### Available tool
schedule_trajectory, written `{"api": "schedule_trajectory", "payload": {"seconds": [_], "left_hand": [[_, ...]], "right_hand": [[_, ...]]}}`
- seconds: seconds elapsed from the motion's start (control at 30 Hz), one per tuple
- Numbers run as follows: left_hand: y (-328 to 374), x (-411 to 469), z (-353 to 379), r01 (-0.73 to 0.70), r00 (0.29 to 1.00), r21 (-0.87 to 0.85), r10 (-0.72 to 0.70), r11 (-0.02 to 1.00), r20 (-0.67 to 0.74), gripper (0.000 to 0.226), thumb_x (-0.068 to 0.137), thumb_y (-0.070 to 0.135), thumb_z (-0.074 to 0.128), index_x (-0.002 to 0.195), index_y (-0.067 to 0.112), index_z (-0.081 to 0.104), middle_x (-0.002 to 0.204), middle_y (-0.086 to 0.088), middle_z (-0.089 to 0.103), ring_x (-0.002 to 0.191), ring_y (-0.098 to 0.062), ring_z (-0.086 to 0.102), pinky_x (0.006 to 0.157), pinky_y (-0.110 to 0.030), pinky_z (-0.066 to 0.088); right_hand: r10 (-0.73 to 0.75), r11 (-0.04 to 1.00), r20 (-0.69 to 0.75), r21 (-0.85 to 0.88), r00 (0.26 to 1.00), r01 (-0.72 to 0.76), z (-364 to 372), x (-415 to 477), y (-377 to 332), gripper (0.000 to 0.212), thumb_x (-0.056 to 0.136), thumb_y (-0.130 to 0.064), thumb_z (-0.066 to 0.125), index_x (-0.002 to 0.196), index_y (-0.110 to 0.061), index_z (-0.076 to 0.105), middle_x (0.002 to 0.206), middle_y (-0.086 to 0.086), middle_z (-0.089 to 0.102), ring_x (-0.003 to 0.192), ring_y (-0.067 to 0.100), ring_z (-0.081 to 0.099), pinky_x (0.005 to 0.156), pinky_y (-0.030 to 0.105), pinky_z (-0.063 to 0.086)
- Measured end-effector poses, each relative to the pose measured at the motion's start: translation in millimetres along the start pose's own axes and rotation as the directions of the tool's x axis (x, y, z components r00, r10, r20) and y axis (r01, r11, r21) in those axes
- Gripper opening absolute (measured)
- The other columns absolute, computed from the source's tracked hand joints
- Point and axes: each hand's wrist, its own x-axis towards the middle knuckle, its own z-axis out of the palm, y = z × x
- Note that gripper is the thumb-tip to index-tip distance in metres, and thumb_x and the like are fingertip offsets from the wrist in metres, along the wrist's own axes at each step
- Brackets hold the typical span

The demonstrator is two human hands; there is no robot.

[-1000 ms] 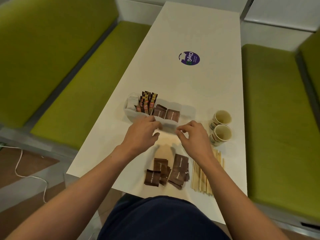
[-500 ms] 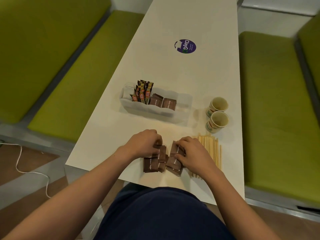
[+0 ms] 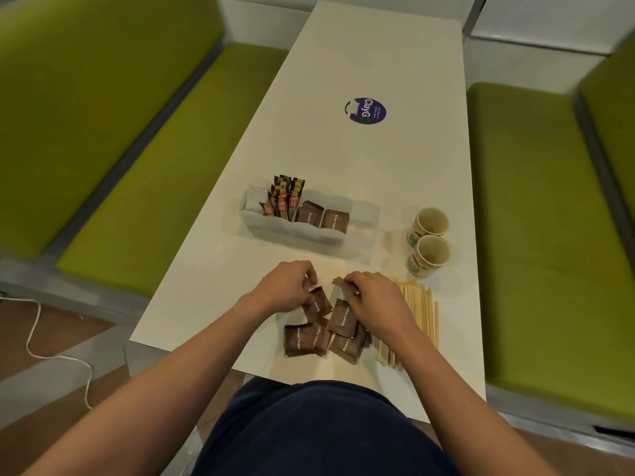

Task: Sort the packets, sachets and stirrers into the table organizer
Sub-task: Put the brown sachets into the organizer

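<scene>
A clear table organizer (image 3: 311,231) stands mid-table. It holds white sachets at its left end, upright stick packets (image 3: 284,201), and brown sugar packets (image 3: 323,218) in the middle; its right end shows nothing inside. Several loose brown sugar packets (image 3: 309,338) lie in a pile near the table's front edge. My left hand (image 3: 283,290) pinches one brown packet (image 3: 318,302) at the pile's top. My right hand (image 3: 374,300) grips another brown packet (image 3: 343,286) lifted off the pile. Wooden stirrers (image 3: 417,304) lie in a bundle under and right of my right hand.
Two paper cups (image 3: 427,242) stand right of the organizer. A purple round sticker (image 3: 365,110) marks the far table. Green benches (image 3: 539,214) flank the white table (image 3: 343,159) on both sides. A white cable (image 3: 41,341) trails on the floor at left.
Both hands came back from the organizer's front wall to the pile of brown packets. Each has now closed on a packet and lifted it slightly off the pile.
</scene>
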Motion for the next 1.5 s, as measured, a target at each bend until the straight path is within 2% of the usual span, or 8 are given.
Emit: {"api": "schedule_trajectory", "payload": {"seconds": [0.17,0.47,0.7,0.8,0.93,1.2,1.37,1.5], "left_hand": [[-3,5,-2,-0.019,1.000,0.050,0.020,0.999,-0.019,0.014,0.081,0.014,0.077,0.092,0.021,0.070,0.085,0.009,0.055,0.081,-0.013,0.057,0.067,-0.024,0.043],[0,1,-25,-0.055,0.996,0.007,0.056,0.998,-0.072,0.010,0.094,0.016,0.064,0.094,0.024,0.060,0.090,0.007,0.062,0.083,-0.012,0.060,0.066,-0.023,0.046],[24,7,-93,-0.199,0.886,-0.019,0.171,0.980,-0.430,0.019,0.093,0.014,0.066,0.109,0.021,0.074,0.097,0.006,0.073,0.089,-0.010,0.063,0.081,-0.023,0.047],[29,24,-111,-0.211,0.837,0.052,0.208,0.976,-0.507,0.020,0.092,0.015,0.065,0.106,0.024,0.076,0.098,0.005,0.076,0.089,-0.016,0.067,0.084,-0.032,0.053],[37,46,-117,-0.204,0.851,0.163,0.257,0.965,-0.457,0.019,0.093,0.015,0.063,0.106,0.022,0.077,0.099,0.000,0.073,0.092,-0.022,0.065,0.081,-0.042,0.054],[38,72,-110,-0.098,0.908,0.334,0.222,0.937,-0.355,0.021,0.094,0.019,0.062,0.104,0.030,0.076,0.099,-0.002,0.071,0.094,-0.024,0.063,0.063,-0.031,0.045],[36,78,-115,-0.058,0.910,0.410,0.218,0.910,-0.353,0.022,0.092,0.019,0.063,0.104,0.033,0.076,0.098,-0.008,0.064,0.096,-0.028,0.062,0.066,-0.030,0.039],[35,79,-108,-0.064,0.922,0.458,0.228,0.887,-0.313,0.023,0.090,0.018,0.065,0.104,0.031,0.076,0.101,-0.010,0.061,0.090,-0.032,0.063,0.071,-0.033,0.049]], "right_hand": [[-0.006,1.000,0.007,0.015,1.000,0.005,-2,7,-1,0.028,0.102,-0.026,0.051,0.119,-0.015,0.071,0.110,0.003,0.071,0.102,0.027,0.063,0.081,0.038,0.048],[0.059,0.994,0.004,0.095,0.998,-0.059,-3,11,2,0.032,0.104,-0.025,0.047,0.125,-0.016,0.070,0.117,0.002,0.069,0.106,0.025,0.063,0.085,0.036,0.047],[0.088,0.990,0.016,0.112,0.996,-0.089,3,9,0,0.036,0.108,-0.028,0.040,0.132,-0.018,0.065,0.124,0.000,0.066,0.113,0.022,0.060,0.092,0.035,0.045],[0.089,0.988,0.029,0.127,0.996,-0.092,3,9,0,0.036,0.109,-0.029,0.039,0.132,-0.018,0.065,0.123,0.000,0.066,0.113,0.022,0.059,0.092,0.035,0.045],[0.072,0.989,0.048,0.128,0.996,-0.078,4,8,0,0.036,0.108,-0.029,0.041,0.132,-0.018,0.065,0.122,0.000,0.065,0.112,0.022,0.058,0.092,0.035,0.047],[0.095,0.976,0.033,0.195,0.995,-0.099,7,4,-1,0.037,0.108,-0.031,0.043,0.136,-0.020,0.064,0.131,-0.004,0.062,0.118,0.016,0.054,0.096,0.029,0.044],[0.116,0.970,0.026,0.214,0.993,-0.118,7,4,-2,0.036,0.108,-0.030,0.043,0.135,-0.019,0.064,0.131,-0.003,0.062,0.118,0.016,0.054,0.097,0.029,0.043],[0.111,0.966,0.025,0.232,0.994,-0.114,5,5,-1,0.035,0.108,-0.030,0.044,0.134,-0.020,0.065,0.127,-0.002,0.064,0.117,0.016,0.056,0.095,0.029,0.043]]}}
